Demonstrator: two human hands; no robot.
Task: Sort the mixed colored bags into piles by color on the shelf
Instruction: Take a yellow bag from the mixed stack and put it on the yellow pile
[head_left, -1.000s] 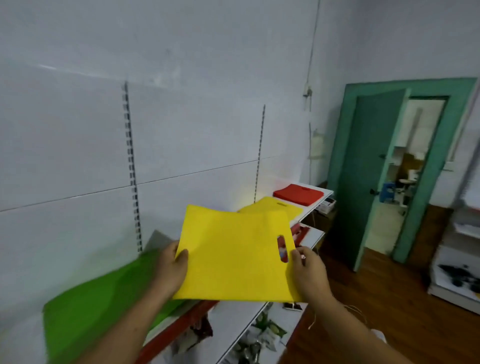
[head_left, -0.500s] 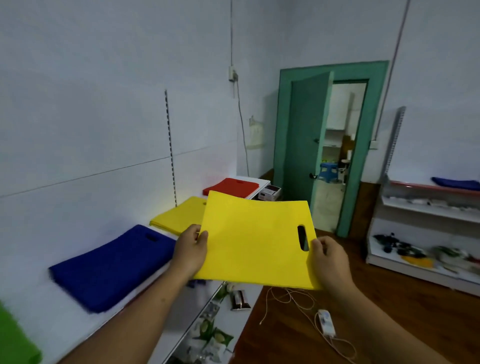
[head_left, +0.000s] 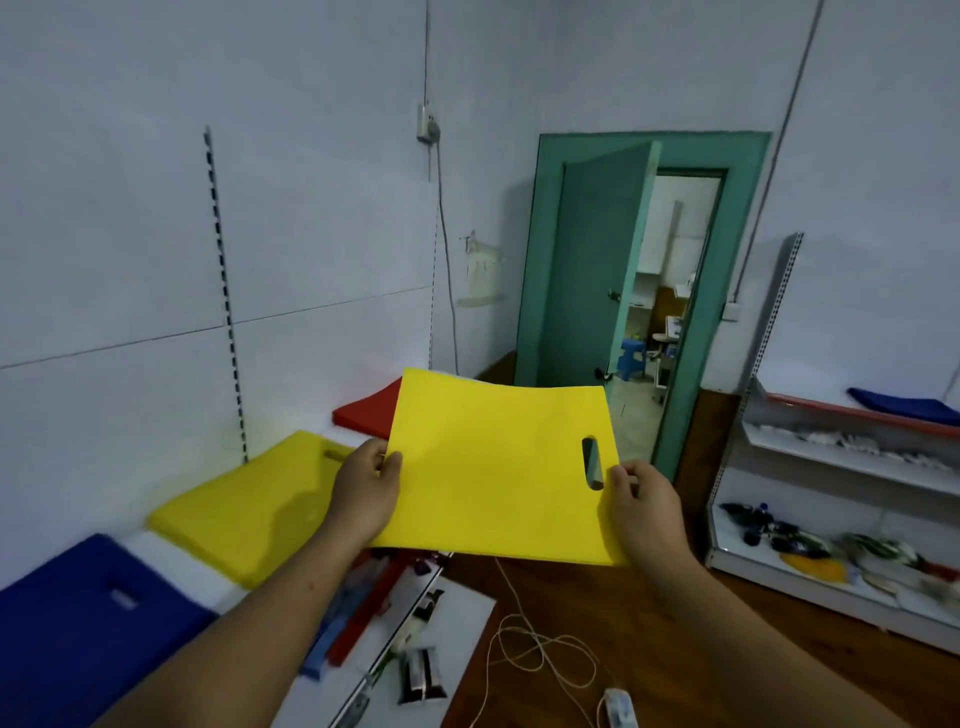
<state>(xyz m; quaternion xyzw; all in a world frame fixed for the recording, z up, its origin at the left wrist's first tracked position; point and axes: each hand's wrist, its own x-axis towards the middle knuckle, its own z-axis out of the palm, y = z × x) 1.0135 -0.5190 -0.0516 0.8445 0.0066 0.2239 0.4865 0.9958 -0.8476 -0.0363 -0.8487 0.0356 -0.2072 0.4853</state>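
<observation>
Here, left hand (head_left: 363, 488), right hand (head_left: 647, 512), gripping yellow bag (head_left: 493, 467)

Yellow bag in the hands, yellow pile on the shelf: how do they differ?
The yellow bag is a thin sheet; the yellow pile is thick. The bag is held in the air by the left hand and right hand; the pile lies on the shelf. Both are yellow.
</observation>
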